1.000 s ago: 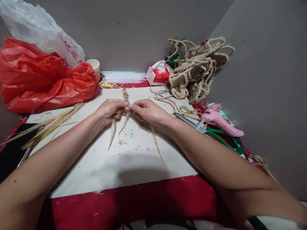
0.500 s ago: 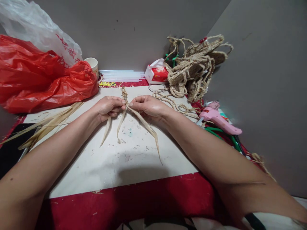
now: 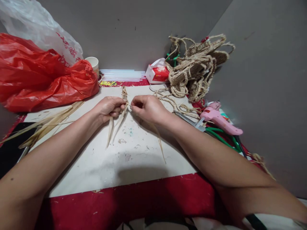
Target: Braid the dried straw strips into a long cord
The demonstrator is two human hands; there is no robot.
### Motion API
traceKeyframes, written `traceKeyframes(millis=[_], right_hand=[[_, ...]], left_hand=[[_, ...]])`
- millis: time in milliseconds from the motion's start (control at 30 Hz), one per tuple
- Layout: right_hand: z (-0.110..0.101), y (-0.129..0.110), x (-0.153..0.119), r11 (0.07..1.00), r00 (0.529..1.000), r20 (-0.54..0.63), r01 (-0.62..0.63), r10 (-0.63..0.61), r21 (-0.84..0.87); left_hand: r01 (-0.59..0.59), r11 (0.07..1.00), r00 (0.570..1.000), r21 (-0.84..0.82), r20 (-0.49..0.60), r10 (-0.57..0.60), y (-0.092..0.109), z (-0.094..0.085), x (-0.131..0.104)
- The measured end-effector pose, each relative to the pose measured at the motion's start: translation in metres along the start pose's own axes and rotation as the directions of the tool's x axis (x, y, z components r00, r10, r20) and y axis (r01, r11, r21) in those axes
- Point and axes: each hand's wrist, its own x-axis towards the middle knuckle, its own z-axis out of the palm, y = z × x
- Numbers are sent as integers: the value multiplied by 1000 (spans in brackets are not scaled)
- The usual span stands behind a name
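A short braid (image 3: 124, 93) of dry, straw-coloured husk stands out beyond my fingertips, pointing away from me. My left hand (image 3: 112, 108) is closed on the near end of this braid, thumb against the fingers. Two loose husk strips (image 3: 119, 125) hang toward me beside it. Just to the right, my right hand (image 3: 148, 108) pinches another husk strip (image 3: 158, 137), which leaves the braid and runs under the palm, its thin tail showing below. Part of that strip is hidden by the hand.
Loose husk leaves (image 3: 51, 123) lie at left near a red plastic bag (image 3: 48, 80) and a paper cup (image 3: 93, 65). Clear glue sticks (image 3: 122, 75), a tissue pack (image 3: 157, 72), a bundle of braided cord (image 3: 192, 67), scissors (image 3: 188, 120) and a pink glue gun (image 3: 219, 119) sit behind and right.
My right hand has turned over and drawn its strip under the palm, a little right of the braid. The middle strip has swung down and left, closer to the left one.
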Motion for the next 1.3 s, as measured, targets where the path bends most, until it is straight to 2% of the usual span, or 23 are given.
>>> traceKeyframes(millis=[100,233,300,467,533,667,833,967,1133,1200,1233,1300], right_hand=[[-4,4,6,947,993,63,-112,97,302],[-9,6,11,726,956,80,-269,284,633],[-8,6,12,655,943,109,-299,315,694],[0,3,11,612,935,175,-335,308,716],[3,1,10,648,939,150,-325,310,689],[4,-2,9,788,954,74,-281,289,547],[-2,0,9,842,948,114,-317,298,437],[-10,4,10,846,947,122,-320,296,427],[-6,-5,6,771,940,153,-339,306,540],[1,-10,3,786,954,100,-290,283,545],[4,-13,1,826,964,53,-252,261,504],[10,-16,-3,932,982,-44,-162,186,324]], left_hand=[[12,999,1000,-31,5,-11,0,-1,0],[26,999,1000,-44,-8,-27,0,-3,3],[26,999,1000,-37,-12,-26,-1,-4,4],[4,1000,1000,-6,6,-4,0,-2,3],[-13,1000,1000,12,6,13,-1,-1,2],[-44,997,999,58,-28,46,-2,3,1],[-48,995,995,90,-78,55,-3,7,1],[-66,990,992,128,-94,79,-6,8,2],[-105,984,987,141,-110,121,-10,11,2],[-109,986,986,130,-111,123,-10,13,1],[-111,986,986,125,-109,125,-10,13,1],[-113,986,986,119,-108,126,-9,14,-1]])
